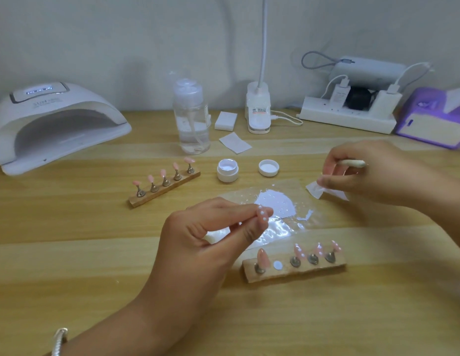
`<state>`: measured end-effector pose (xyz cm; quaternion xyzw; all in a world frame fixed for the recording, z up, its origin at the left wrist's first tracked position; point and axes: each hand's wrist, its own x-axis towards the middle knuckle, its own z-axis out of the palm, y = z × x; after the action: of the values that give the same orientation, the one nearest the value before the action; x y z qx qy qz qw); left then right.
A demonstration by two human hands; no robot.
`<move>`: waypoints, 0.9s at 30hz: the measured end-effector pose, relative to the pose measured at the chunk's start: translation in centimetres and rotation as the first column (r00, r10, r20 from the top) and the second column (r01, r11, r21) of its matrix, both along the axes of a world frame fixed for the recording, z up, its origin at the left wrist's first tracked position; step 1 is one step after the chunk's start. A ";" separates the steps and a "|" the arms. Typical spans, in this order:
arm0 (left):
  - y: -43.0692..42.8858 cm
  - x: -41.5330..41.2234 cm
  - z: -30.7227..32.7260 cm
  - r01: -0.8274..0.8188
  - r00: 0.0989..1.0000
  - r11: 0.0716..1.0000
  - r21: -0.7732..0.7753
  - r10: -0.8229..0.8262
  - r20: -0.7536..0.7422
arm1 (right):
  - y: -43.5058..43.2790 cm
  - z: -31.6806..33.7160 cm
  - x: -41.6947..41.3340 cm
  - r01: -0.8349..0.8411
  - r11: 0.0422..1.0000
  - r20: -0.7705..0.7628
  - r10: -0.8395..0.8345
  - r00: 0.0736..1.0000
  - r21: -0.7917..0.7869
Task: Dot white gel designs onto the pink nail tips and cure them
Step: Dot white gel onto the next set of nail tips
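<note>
Our left fingers [236,209] pinch a dotted nail tip [262,217]; our right fingers [331,181] grip tool [352,163] and wipe [314,189]. Next, we'd probably reseat it on the magnet [277,265] below.

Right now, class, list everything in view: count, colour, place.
curing lamp: one, white, back left
pump bottle: one, clear, back centre
foam block: one, white, beside bottle
loose wipe: one, white, before block
desk lamp: one, white, back centre
power strip: one, white, back right
tissue box: one, purple, right
jar: one, white, centre
lid: one, white, beside jar
plastic sheet: one, clear, centre
far stand: one, wooden, left
near stand: one, wooden, front
mounted tips: nine, pink, on stands
dotted tip: one, pink, left hand
stick: one, pale, right hand
held wipe: one, white, right hand
left hand: pinches dotted tip
right hand: holds stick, held wipe
</note>
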<state>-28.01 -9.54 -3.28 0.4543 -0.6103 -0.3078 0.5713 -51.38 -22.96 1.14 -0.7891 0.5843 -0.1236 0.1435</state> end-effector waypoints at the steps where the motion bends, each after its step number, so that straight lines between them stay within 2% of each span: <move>1: 0.0 0.0 0.0 0.001 1.000 1.000 0.005 -0.001 -0.008 | 0.0 0.1 0.0 -0.008 1.000 0.014 0.007 1.000 0.016; 6: 0.0 -0.1 0.1 0.003 1.000 1.000 0.015 -0.002 -0.025 | 0.1 0.7 0.0 -0.031 0.999 0.101 0.028 0.995 0.038; 9: 0.0 0.0 0.1 0.003 1.000 1.000 0.015 -0.003 -0.012 | 0.6 0.6 0.3 -0.064 0.996 0.010 0.063 0.998 0.057; 12: 0.0 0.0 0.1 0.001 1.000 1.000 0.017 -0.001 -0.011 | 0.9 0.2 0.7 -0.110 0.994 -0.077 0.109 0.991 -0.019; 23: 0.0 0.0 0.0 -0.012 1.000 1.000 0.017 0.012 0.015 | 0.5 -0.7 0.7 -0.134 0.988 -0.110 0.126 0.986 -0.073; 27: 0.0 0.0 0.0 -0.020 1.000 1.000 0.012 0.020 0.023 | 0.7 -0.5 0.8 -0.187 0.978 -0.093 0.178 0.980 -0.095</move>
<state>-28.01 -9.54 -3.32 0.4671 -0.6103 -0.3006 0.5647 -50.53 -22.22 0.64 -0.8504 0.5076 -0.1066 0.0885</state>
